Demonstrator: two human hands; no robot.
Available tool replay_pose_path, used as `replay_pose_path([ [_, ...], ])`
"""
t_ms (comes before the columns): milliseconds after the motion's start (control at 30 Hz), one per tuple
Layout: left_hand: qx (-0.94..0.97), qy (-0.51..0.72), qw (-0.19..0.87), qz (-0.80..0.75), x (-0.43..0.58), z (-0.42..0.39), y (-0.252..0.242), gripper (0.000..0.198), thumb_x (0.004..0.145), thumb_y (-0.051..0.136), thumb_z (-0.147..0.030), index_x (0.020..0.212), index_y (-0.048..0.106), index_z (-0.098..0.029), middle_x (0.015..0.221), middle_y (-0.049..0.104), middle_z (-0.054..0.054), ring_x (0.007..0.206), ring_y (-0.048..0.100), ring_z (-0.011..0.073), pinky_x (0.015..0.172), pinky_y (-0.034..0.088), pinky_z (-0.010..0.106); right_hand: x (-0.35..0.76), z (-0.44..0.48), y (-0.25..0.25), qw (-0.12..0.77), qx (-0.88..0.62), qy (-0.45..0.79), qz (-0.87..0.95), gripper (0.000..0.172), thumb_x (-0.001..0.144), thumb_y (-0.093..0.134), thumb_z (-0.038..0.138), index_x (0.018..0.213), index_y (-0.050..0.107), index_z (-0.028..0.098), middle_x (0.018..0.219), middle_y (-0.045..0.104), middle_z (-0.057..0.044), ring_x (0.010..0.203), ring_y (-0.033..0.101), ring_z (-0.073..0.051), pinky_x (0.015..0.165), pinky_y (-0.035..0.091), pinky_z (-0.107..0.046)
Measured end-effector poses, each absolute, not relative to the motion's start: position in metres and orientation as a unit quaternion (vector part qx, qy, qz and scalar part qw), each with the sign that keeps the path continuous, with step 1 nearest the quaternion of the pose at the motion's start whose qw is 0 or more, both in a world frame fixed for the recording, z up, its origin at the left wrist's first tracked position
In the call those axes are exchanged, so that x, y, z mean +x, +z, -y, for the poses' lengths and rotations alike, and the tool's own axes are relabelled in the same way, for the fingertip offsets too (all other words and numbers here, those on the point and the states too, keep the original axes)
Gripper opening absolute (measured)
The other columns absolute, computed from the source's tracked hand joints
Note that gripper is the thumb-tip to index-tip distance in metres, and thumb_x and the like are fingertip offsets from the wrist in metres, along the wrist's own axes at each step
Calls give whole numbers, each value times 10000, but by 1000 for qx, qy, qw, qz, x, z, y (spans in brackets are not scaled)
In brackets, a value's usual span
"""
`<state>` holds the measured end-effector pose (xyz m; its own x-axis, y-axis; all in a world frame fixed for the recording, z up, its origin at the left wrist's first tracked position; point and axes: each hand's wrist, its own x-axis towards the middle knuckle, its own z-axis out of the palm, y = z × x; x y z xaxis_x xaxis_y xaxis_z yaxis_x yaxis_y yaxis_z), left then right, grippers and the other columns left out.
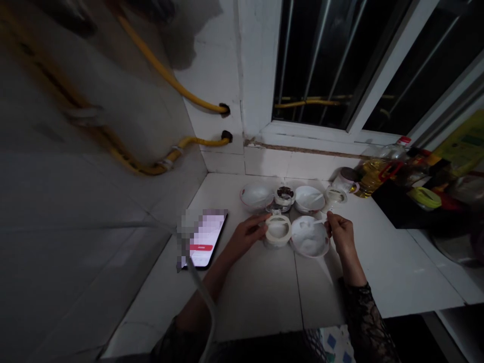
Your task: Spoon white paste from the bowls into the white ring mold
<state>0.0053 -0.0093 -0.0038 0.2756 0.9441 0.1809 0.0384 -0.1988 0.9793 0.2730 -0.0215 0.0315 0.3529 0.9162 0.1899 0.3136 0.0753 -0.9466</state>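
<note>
Two right fingers [331, 217] seemingly pinch a white spoon [319, 221].

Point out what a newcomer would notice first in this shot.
Yellow gas pipes stand out first, running along the tiled wall at left. At centre, on the white counter, the right hand pinches a white spoon over a bowl of white powder, while the left hand touches a round container. A lit phone lies left of them.
</note>
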Motion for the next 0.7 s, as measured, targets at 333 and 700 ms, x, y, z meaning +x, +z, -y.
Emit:
replay_pose_path([
  [333, 628, 459, 496, -386, 4, 6, -12, 451, 795, 618, -393, 1173, 661, -150, 1071, 646, 113, 608, 581, 98, 600, 537, 260, 221, 38, 41, 479, -381, -132, 780, 221, 906, 495, 174, 689, 526, 197, 625, 608, 11, 590, 534, -115, 737, 419, -305],
  [700, 619, 469, 500, -384, 5, 6, -13, 452, 789, 636, -401, 1169, 665, -158, 1084, 651, 114, 619, 586, 102, 595, 526, 251, 257, 33, 35, 519, -496, -120, 686, 352, 922, 469, 215, 573, 422, 221, 516, 465, 21, 570, 468, -145, 620, 404, -290],
])
